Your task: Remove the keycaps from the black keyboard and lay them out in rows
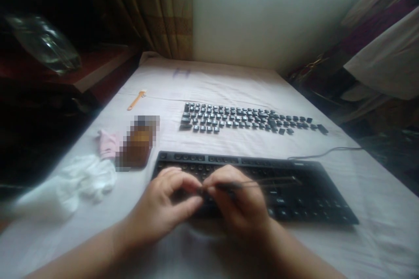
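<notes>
A black keyboard [304, 192] lies on the pale cloth in front of me, with many keycaps off its upper left part and others in place on the right. Above its left part, my left hand [166, 200] is closed, thumb and index finger pinched at a small dark piece I cannot make out. My right hand [242, 196] meets it fingertip to fingertip. Its fingers are wrapped round a thin tool [262, 181] with a dark handle and a slender metal wire end pointing right. Behind the keyboard, loose black keycaps [229, 117] stand in rows.
Left of the keyboard lie a brown, pixelated flat object [140, 144], a pink cloth [108, 143] and crumpled white material [88, 178]. Farther back is a small orange-handled tool [135, 101]. A cable [327, 151] runs right. A clear bottle [49, 45] rests on the left furniture.
</notes>
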Demonstrator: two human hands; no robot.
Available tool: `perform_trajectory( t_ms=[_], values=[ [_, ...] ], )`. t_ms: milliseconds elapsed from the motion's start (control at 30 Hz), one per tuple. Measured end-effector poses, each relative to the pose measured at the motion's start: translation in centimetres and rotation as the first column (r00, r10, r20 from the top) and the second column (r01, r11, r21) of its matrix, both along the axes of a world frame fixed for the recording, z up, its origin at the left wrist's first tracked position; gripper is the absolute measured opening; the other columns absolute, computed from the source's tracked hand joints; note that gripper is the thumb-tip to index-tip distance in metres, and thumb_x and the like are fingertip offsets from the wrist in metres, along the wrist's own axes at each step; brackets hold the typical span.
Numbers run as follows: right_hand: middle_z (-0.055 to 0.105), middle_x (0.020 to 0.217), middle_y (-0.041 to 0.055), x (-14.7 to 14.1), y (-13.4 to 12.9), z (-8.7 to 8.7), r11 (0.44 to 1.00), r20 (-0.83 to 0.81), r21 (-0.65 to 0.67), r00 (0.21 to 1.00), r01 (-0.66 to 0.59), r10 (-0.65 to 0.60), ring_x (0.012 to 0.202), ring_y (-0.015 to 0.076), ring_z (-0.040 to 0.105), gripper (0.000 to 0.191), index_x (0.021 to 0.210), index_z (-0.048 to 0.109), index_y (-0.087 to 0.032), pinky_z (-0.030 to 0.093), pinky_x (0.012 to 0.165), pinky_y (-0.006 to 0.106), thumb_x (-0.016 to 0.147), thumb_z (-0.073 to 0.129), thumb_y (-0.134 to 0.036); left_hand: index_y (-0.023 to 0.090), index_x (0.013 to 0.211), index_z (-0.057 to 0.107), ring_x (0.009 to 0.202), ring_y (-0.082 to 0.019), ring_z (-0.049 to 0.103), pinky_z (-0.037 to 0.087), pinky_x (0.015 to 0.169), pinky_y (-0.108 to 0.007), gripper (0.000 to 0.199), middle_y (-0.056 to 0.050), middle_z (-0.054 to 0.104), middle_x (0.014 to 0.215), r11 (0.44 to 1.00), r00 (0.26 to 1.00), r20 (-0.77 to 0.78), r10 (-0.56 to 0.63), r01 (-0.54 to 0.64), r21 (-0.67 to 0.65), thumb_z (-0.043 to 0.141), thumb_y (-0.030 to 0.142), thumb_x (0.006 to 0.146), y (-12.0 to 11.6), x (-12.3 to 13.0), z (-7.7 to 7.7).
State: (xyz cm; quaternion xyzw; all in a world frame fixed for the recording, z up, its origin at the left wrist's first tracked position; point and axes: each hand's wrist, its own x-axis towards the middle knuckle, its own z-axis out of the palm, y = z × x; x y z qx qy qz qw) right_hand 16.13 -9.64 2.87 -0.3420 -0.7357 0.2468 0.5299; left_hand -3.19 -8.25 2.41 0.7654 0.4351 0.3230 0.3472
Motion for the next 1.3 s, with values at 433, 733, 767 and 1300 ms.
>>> perform_trajectory(
  t_ms=[433, 733, 767, 1300],
  values=[
    [0.072, 0.087, 0.0049, 1.0, 0.1, 0.1, 0.99, 0.001, -0.043, 0.991, 0.135, -0.135, 0.079, 0.0172, 0.069, 0.022, 0.096, 0.063, -0.022, 0.057, 0.072, 0.029, 0.087, 0.054, -0.004, 0.028, 0.093, 0.074, 0.084, -0.022, 0.071, 0.059, 0.08, -0.035, 0.014, -0.001, 0.075, 0.09, 0.992, 0.992, 0.114, 0.046, -0.032, -0.121, 0.066, 0.032, 0.083, 0.2, -0.6, 0.0],
    [0.068, 0.069, 0.0026, 0.4, 0.4, -0.4, 0.984, 0.275, 0.175, 0.958, 0.029, -0.078, 0.057, 0.0146, 0.062, 0.01, 0.101, 0.061, -0.017, 0.05, 0.056, 0.025, 0.092, 0.06, -0.022, 0.026, 0.087, 0.074, 0.081, -0.019, 0.069, 0.056, 0.077, -0.027, 0.009, -0.001, 0.073, 0.085, 0.98, 0.984, 0.175, 0.03, 0.006, -0.201, 0.069, 0.032, 0.083, 0.3, -0.6, -0.4],
    [0.068, 0.069, 0.0028, 0.4, 0.4, -0.5, 0.979, 0.287, 0.202, 0.954, 0.033, -0.091, 0.056, 0.0147, 0.062, 0.01, 0.101, 0.061, -0.016, 0.049, 0.055, 0.025, 0.093, 0.058, -0.022, 0.025, 0.086, 0.074, 0.081, -0.019, 0.069, 0.056, 0.077, -0.026, 0.009, -0.001, 0.072, 0.084, 0.978, 0.985, 0.169, 0.029, 0.007, -0.208, 0.069, 0.032, 0.083, 0.3, -0.6, -0.4],
    [0.079, 0.088, 0.0037, 5.3, 5.2, 1.4, 0.925, 0.582, -0.06, 0.766, 0.376, -0.274, 0.078, 0.0209, 0.074, 0.018, 0.102, 0.072, -0.023, 0.055, 0.071, 0.029, 0.086, 0.064, -0.025, 0.031, 0.103, 0.07, 0.083, -0.017, 0.074, 0.058, 0.078, -0.02, 0.018, 0.002, 0.078, 0.089, 0.99, 0.98, 0.189, 0.07, -0.045, -0.134, 0.066, 0.04, 0.087, 0.2, -1.7, -1.6]
  ],
)
